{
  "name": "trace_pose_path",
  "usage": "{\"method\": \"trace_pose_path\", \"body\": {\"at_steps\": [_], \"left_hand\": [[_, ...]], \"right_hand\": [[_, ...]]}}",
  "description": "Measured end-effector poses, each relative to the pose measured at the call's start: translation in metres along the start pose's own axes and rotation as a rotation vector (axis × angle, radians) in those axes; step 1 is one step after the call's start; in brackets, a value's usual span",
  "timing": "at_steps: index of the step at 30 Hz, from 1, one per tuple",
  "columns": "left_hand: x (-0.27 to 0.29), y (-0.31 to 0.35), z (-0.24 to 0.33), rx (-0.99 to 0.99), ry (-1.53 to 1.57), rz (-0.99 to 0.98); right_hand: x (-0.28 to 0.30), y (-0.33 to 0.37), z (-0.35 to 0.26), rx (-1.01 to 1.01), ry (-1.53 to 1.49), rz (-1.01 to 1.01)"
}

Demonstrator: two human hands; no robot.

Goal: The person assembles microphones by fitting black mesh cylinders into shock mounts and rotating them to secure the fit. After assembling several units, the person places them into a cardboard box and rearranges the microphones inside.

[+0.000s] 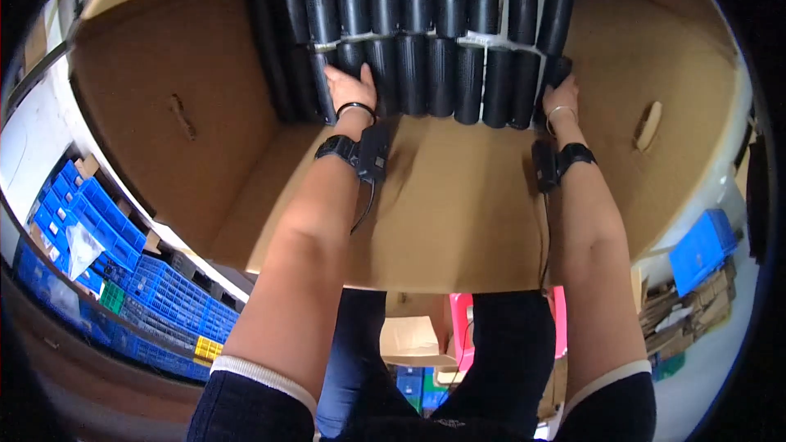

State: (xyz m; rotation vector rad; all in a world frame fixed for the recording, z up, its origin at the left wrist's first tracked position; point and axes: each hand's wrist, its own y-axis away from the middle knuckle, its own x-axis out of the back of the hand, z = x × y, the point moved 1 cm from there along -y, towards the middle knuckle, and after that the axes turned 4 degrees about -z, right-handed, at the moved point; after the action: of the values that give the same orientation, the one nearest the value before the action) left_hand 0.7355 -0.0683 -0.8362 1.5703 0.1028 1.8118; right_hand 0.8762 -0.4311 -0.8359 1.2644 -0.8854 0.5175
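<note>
Black textured cylinders stand side by side in two rows, one above the other, against the far side of a large open cardboard box. My left hand lies against the left part of the lower row, thumb and fingers spread over the cylinders. At the right end of that row my right hand is closed around the last black cylinder, beside the box's right wall. Part of its fingers is hidden. Both forearms reach in over the box's near edge, with a black device strapped at each wrist.
Handle slots are cut in the box's side walls. Blue crates stack up on the left; a blue bin and flattened cardboard lie at the right. Below, a pink stool shows between my legs.
</note>
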Motion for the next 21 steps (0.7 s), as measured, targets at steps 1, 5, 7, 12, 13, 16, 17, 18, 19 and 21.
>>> {"method": "trace_pose_path", "body": {"at_steps": [1,5,7,12,13,16,17,18,19,21], "left_hand": [[-0.003,0.005,0.005,0.022,-0.035,0.014],[-0.001,0.01,0.003,-0.039,-0.218,0.007],[0.001,0.002,-0.006,-0.144,-0.314,-0.04],[0.013,-0.005,-0.022,-0.101,-0.039,-0.013],[0.02,-0.008,-0.027,-0.162,-0.013,-0.085],[0.023,-0.022,-0.037,-0.265,-0.121,-0.194],[0.018,-0.023,-0.034,-0.213,-0.155,-0.141],[0.004,-0.013,-0.011,-0.129,-0.189,-0.239],[-0.002,-0.014,-0.007,-0.132,-0.278,-0.187],[-0.007,-0.022,-0.004,-0.024,-0.415,-0.199]], "right_hand": [[-0.01,0.004,-0.003,-0.01,0.012,-0.021],[-0.021,0.01,-0.021,-0.112,0.034,0.134],[-0.02,0.01,-0.022,-0.096,0.021,0.126],[0.01,0.038,-0.019,0.13,0.056,0.048],[0.021,0.048,-0.024,0.133,0.057,0.05],[0.028,0.079,-0.059,0.389,-0.255,-0.129],[0.027,0.093,-0.075,0.334,-0.241,-0.216],[0.008,0.089,-0.062,0.371,-0.253,-0.165],[-0.006,0.092,-0.071,0.384,-0.26,-0.126],[-0.019,0.095,-0.088,0.397,-0.283,-0.094]]}}
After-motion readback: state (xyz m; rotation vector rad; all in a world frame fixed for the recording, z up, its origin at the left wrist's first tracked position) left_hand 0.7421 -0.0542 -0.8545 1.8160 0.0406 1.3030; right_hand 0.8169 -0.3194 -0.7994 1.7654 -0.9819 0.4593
